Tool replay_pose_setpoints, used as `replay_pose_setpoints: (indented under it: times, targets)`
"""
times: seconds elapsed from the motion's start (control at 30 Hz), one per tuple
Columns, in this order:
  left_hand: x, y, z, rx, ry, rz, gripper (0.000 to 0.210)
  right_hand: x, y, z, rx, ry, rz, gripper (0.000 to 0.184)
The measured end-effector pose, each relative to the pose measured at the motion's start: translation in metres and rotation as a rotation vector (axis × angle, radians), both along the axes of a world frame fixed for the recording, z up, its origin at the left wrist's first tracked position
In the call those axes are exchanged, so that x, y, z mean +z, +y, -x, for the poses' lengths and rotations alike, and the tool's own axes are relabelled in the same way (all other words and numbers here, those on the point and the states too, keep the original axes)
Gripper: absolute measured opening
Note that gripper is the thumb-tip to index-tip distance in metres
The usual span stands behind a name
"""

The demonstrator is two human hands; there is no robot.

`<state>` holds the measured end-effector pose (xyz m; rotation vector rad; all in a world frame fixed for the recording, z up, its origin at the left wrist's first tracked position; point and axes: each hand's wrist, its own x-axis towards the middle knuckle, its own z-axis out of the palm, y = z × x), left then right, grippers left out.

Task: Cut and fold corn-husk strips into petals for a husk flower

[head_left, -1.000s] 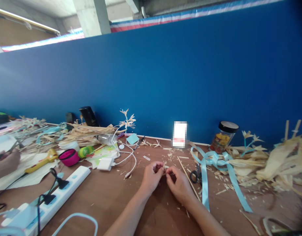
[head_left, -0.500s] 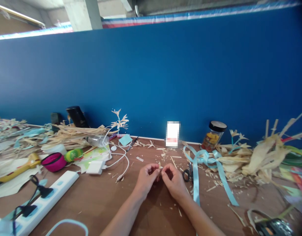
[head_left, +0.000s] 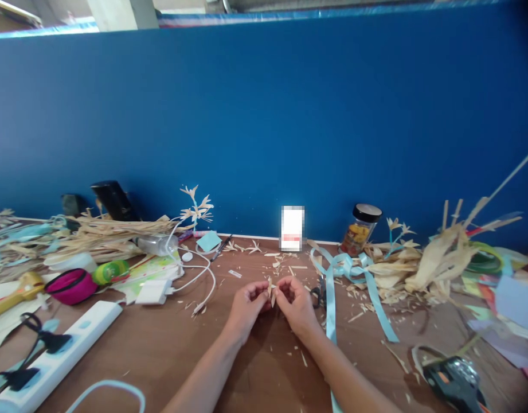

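A small pale corn-husk flower [head_left: 271,291] with pointed petals stands out between my fingertips, just above the brown tabletop [head_left: 246,367]. From the left, my left hand [head_left: 247,308] pinches it with thumb and curled fingers. On the other side my right hand [head_left: 297,307] has thumb and forefinger closed on the same flower. Dark-handled scissors [head_left: 319,296] lie just beyond my right hand, partly hidden by a light blue ribbon [head_left: 331,310]. Loose husk flowers [head_left: 254,247] and scraps are scattered on the table beyond my hands.
At the left are a white power strip [head_left: 70,350], a charger [head_left: 153,291] with cable, a magenta pouch [head_left: 71,286] and a yellow glue gun [head_left: 20,295]. A lidded jar [head_left: 359,229], dried husks [head_left: 440,261] and a tape measure [head_left: 455,381] are at the right. A blue partition [head_left: 255,115] stands behind.
The view has tilted down and turned slightly right. The corn-husk flower between my fingers now shows more clearly, its petals pointing up and down. Both hands keep pinching it.
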<state>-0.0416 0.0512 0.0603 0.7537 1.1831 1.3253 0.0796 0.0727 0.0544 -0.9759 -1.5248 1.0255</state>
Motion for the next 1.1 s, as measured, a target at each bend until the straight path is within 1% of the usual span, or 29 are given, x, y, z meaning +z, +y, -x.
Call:
replay_pose_setpoints:
  times: [0.17, 0.3, 0.57, 0.73, 0.93, 1.1]
  targets:
    - [0.0001, -0.0006, -0.0023, -0.042, -0.042, -0.012, 0.038, 0.0000, 0.0001, 0.0002, -0.011, 0.025, 0.015, 0.010]
    - [-0.0011, -0.0016, -0.0023, -0.071, -0.020, 0.022, 0.040, 0.0008, 0.0001, -0.0007, -0.038, 0.035, 0.016, 0.012]
    - [-0.0008, -0.0029, -0.0016, -0.074, 0.030, 0.017, 0.036, -0.0020, 0.0011, -0.0017, -0.054, 0.021, -0.003, 0.009]
    - [-0.0023, -0.0014, -0.0014, -0.074, -0.018, -0.001, 0.038, -0.0014, 0.0002, -0.0006, -0.031, 0.033, 0.009, 0.008]
    - [-0.0038, -0.0013, -0.0007, -0.039, -0.010, 0.020, 0.039, -0.0036, 0.0015, -0.0018, -0.040, 0.037, 0.035, 0.013]
    - [-0.0034, -0.0001, 0.0004, -0.034, -0.011, 0.018, 0.040, -0.0047, 0.0020, -0.0017, -0.006, 0.040, 0.087, 0.019]
